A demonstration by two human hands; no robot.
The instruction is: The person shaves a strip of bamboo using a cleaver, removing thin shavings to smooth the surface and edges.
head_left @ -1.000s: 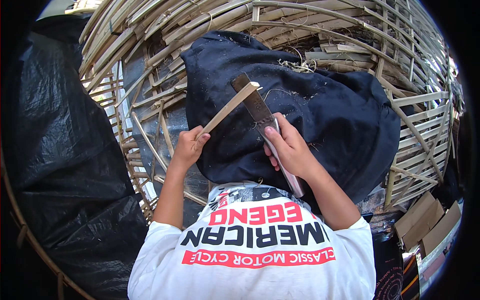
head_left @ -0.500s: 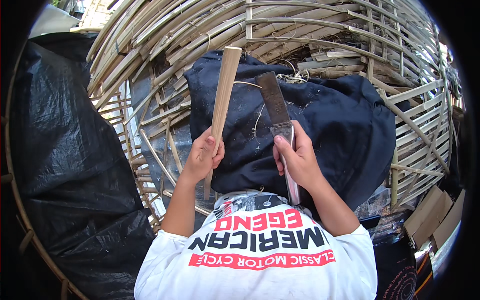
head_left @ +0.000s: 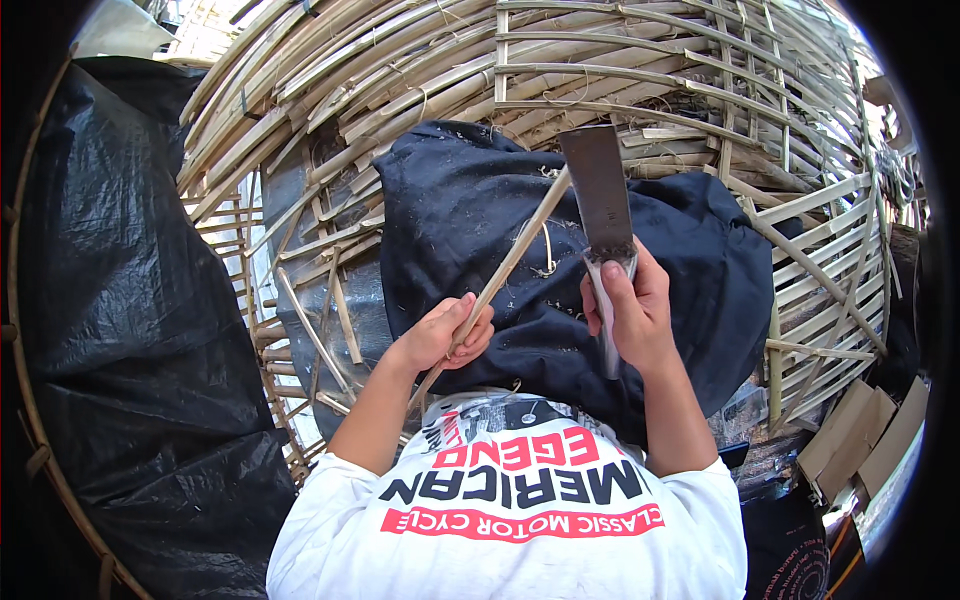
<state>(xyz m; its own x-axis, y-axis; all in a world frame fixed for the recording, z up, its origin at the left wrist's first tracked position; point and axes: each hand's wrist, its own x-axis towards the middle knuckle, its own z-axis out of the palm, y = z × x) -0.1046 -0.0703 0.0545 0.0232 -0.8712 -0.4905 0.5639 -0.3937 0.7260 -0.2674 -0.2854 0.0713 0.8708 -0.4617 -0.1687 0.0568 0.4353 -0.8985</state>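
Observation:
My left hand is closed around a slim bamboo strip, which slants from my shirt front up to the right. The strip appears edge-on, its upper end close beside the blade; whether they touch I cannot tell. In my right hand is a machete with a broad, dark, square-ended blade and a pale, shiny handle. Its blade points away from me, flat side in view. Beneath both hands a dark navy cloth covers my lap, with small pale shavings and a thin curled sliver on it.
Split bamboo slats are stacked beyond the cloth. A bamboo lattice stands at the right. Black plastic sheeting spreads along the left. Cardboard pieces lie at the lower right, and loose sticks lie left of the cloth.
The bamboo strip has turned from near upright, broad face showing, to a slant toward the right. The machete has moved right and stands more upright. Both hands keep their hold.

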